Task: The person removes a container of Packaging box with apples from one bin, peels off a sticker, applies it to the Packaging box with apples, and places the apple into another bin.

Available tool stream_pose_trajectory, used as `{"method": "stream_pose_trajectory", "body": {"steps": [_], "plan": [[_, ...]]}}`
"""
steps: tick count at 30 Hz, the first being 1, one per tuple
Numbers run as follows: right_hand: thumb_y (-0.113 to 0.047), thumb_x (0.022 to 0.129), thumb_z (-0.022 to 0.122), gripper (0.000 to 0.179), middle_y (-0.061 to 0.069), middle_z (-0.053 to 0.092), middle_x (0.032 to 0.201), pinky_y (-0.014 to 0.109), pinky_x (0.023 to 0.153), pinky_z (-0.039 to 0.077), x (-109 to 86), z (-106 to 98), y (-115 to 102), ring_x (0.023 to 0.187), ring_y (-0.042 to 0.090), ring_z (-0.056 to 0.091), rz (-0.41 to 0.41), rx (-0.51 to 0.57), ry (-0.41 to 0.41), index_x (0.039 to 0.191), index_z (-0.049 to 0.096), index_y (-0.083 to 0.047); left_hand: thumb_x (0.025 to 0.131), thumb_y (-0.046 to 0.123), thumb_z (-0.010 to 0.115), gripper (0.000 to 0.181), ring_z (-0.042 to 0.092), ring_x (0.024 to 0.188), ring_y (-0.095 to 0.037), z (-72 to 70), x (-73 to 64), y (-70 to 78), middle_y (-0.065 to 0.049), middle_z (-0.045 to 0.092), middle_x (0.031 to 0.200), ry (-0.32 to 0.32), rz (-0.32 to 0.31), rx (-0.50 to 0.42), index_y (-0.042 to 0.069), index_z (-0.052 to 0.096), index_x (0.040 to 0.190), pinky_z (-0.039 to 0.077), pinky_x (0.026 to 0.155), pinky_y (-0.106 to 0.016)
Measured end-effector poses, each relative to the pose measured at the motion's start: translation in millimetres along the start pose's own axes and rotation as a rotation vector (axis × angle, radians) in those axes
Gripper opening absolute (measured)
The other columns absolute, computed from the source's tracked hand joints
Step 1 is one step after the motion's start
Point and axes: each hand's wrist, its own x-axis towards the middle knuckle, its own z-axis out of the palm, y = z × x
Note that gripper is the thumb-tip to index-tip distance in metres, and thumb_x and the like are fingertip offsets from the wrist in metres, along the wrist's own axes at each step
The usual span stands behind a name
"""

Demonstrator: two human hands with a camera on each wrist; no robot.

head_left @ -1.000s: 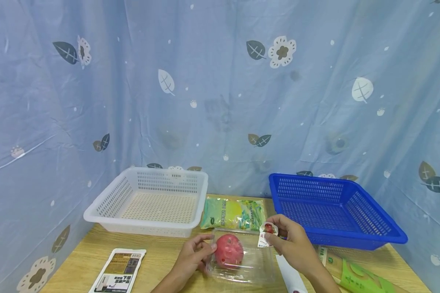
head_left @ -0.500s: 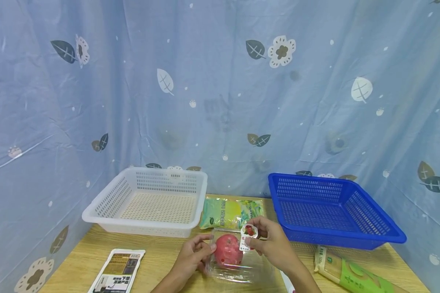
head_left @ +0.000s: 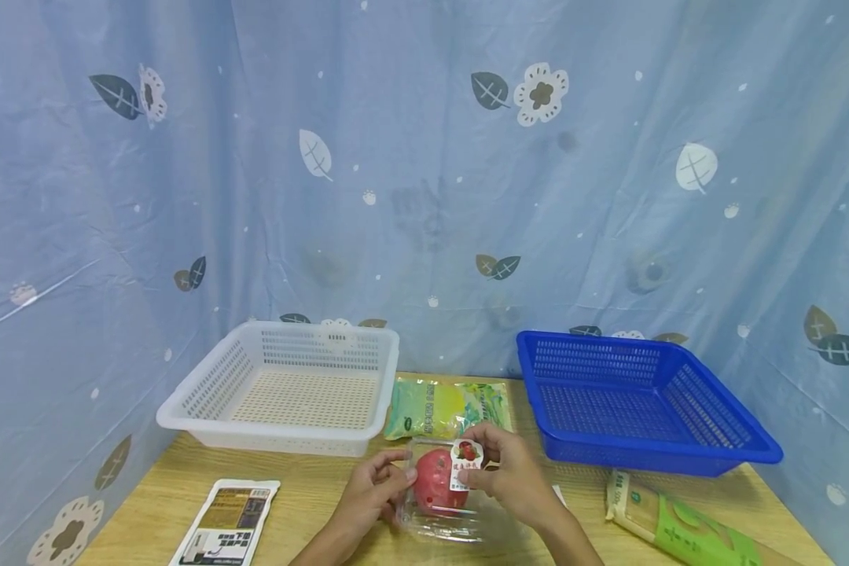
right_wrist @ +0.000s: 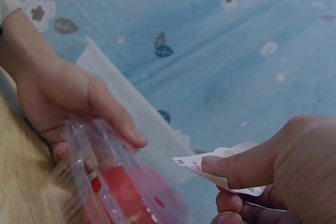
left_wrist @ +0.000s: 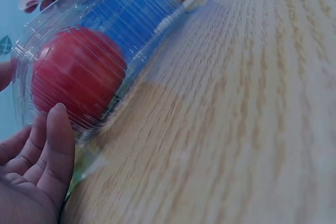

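Observation:
A clear plastic clamshell box [head_left: 439,530] lies on the wooden table, with a round red fruit [head_left: 431,481] inside its left half. My left hand [head_left: 376,494] grips the box's left side, thumb on the lid over the fruit's edge; the left wrist view shows the thumb against the ribbed plastic wall [left_wrist: 142,9]. Between thumb and fingers, my right hand [head_left: 512,475] pinches a white sticker [head_left: 466,451] printed with a red fruit and writing. From the head, the sticker overlaps the right part of the fruit. The right wrist view shows the sticker [right_wrist: 193,167] slightly curled, apart from the box.
A white basket [head_left: 276,440] stands back left, a blue one [head_left: 651,460] back right. Between them lies a green and yellow packet [head_left: 442,409]. A flat printed packet [head_left: 228,523] is at left, a long green-labelled pack [head_left: 686,525] at right. A patterned blue curtain [head_left: 424,196] surrounds the table.
My right hand has carried the sticker leftward, from the box's right side to over the fruit. My left hand, the box and the fruit have stayed in place.

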Motion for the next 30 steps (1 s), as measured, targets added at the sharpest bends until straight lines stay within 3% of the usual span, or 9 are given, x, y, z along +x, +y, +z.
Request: {"method": "stream_pose_trajectory", "body": {"steps": [8, 15, 30], "plan": [[0.004, 0.076, 0.08, 0.038, 0.01, 0.062, 0.092, 0.023, 0.061, 0.053, 2.6, 3, 10, 0.072, 0.01, 0.057, -0.039, -0.023, -0.009, 0.11, 0.063, 0.004, 0.096, 0.024, 0.071, 0.059, 0.056, 0.066, -0.007, -0.2, 0.4, 0.9, 0.001, 0.062, 0.088, 0.015, -0.017, 0.023, -0.007, 0.048, 0.14, 0.054, 0.05, -0.023], [0.006, 0.075, 0.081, 0.037, 0.009, 0.06, 0.092, 0.023, 0.062, 0.054, 2.3, 4, 14, 0.075, 0.011, 0.058, -0.007, -0.024, -0.026, 0.107, 0.062, 0.003, 0.095, 0.023, 0.071, 0.059, 0.055, 0.065, -0.007, 0.3, 0.1, 0.9, 0.001, 0.061, 0.087, 0.017, -0.014, 0.028, -0.007, 0.048, 0.14, 0.052, 0.05, -0.021], [0.005, 0.072, 0.082, 0.035, 0.004, 0.058, 0.086, 0.02, 0.054, 0.045, 1.3, 6, 15, 0.066, 0.006, 0.049, -0.013, -0.113, 0.003, 0.1, 0.064, -0.002, 0.095, 0.023, 0.071, 0.058, 0.054, 0.065, -0.007, 0.1, -0.3, 1.6, 0.001, 0.062, 0.087, 0.015, -0.016, 0.022, -0.006, 0.048, 0.14, 0.052, 0.049, -0.021]]}}
